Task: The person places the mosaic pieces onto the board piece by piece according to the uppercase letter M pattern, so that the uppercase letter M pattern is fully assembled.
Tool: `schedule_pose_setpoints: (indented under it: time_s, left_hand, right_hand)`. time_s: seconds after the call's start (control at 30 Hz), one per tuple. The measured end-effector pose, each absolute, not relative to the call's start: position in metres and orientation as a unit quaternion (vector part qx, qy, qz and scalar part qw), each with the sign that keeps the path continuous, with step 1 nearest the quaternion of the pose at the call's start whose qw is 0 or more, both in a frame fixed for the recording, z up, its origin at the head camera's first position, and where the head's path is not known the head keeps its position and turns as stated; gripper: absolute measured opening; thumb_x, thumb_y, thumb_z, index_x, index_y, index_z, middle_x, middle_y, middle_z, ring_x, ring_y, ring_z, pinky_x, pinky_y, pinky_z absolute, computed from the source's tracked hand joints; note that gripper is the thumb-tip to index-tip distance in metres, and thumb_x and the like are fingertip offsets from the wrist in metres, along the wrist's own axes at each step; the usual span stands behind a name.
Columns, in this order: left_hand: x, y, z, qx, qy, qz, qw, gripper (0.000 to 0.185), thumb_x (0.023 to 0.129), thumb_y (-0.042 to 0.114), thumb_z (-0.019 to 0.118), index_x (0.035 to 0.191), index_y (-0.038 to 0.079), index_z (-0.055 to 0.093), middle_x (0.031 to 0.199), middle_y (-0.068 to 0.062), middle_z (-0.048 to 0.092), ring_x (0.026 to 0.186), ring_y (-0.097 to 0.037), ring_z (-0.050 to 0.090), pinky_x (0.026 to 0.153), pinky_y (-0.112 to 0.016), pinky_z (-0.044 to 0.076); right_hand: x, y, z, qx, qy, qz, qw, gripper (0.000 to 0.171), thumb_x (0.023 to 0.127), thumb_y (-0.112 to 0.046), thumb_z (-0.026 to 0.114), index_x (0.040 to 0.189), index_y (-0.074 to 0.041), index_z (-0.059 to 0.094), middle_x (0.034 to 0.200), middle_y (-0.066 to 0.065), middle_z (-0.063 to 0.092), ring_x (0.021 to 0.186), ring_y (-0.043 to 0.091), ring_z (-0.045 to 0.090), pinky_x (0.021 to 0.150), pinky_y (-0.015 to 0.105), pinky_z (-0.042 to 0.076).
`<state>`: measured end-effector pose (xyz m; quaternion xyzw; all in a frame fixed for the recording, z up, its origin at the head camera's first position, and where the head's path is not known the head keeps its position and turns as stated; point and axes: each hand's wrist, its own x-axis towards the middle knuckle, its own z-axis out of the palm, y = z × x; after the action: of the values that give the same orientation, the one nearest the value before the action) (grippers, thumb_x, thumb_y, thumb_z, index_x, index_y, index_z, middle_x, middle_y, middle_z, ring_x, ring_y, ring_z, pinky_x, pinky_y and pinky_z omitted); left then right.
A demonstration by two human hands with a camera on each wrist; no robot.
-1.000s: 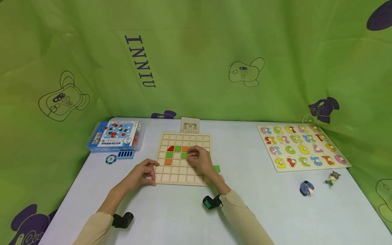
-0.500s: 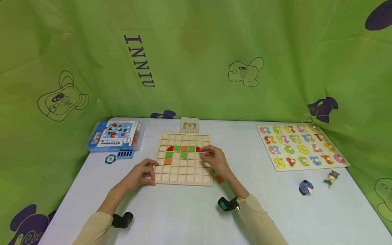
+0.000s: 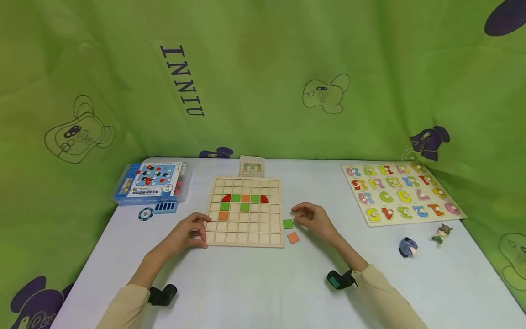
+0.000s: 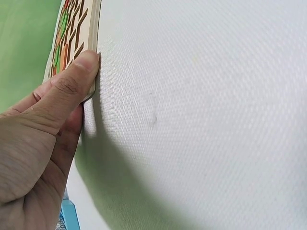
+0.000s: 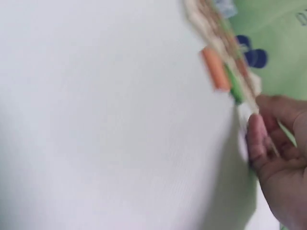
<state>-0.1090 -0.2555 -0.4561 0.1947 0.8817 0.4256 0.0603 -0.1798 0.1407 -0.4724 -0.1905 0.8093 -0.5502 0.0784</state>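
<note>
Number puzzle [image 3: 402, 192] far right; two figurines [image 3: 423, 241] near it; blue box [image 3: 149, 181] left.

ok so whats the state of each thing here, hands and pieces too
left hand: grips the wooden grid board's near left edge
right hand: off the board, empty, beside green tile
wooden grid board: flat, partly filled
green tile: loose on table
orange tile: loose on table

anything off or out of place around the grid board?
Nothing damaged or spilled. Two loose tiles, a green tile and an orange tile, lie on the table beside the wooden grid board, off its right edge, by the right hand. The board sits square.
</note>
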Motion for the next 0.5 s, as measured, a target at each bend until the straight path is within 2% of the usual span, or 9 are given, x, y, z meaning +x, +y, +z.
schedule_pose_setpoints:
  time_s: [0.13, 0.3, 0.5]
  left_hand:
    - [-0.108, -0.257, -0.455, 0.197, 0.879, 0.431, 0.057, 0.023, 0.069, 0.0, 0.082, 0.067, 0.008, 0.06, 0.122, -0.024, 0.05, 0.106, -0.039, 0.051, 0.084, -0.039, 0.055]
    - [-0.108, -0.258, -0.456, 0.224, 0.871, 0.436, 0.032, 0.024, 0.068, 0.0, 0.083, 0.068, 0.008, 0.06, 0.118, -0.024, 0.05, 0.101, -0.036, 0.051, 0.08, -0.03, 0.056]
    - [-0.109, -0.257, -0.458, 0.199, 0.88, 0.427, 0.059, 0.022, 0.07, 0.0, 0.082, 0.067, 0.008, 0.061, 0.122, -0.024, 0.05, 0.107, -0.04, 0.05, 0.085, -0.041, 0.054]
  right_hand:
    - [-0.182, 0.147, -0.477, -0.219, 0.817, -0.524, 0.101, 0.028, 0.082, 0.001, 0.073, 0.108, 0.004, 0.065, 0.099, 0.016, 0.066, 0.082, 0.019, 0.06, 0.068, 0.018, 0.051]
    - [-0.183, 0.15, -0.482, -0.249, 0.82, -0.504, 0.103, 0.028, 0.079, -0.003, 0.076, 0.105, 0.002, 0.066, 0.09, 0.011, 0.065, 0.077, 0.016, 0.055, 0.064, 0.018, 0.047]
    - [-0.183, 0.15, -0.485, -0.272, 0.829, -0.483, 0.075, 0.024, 0.079, -0.004, 0.077, 0.101, -0.002, 0.068, 0.08, 0.001, 0.061, 0.071, 0.01, 0.052, 0.06, 0.018, 0.046]
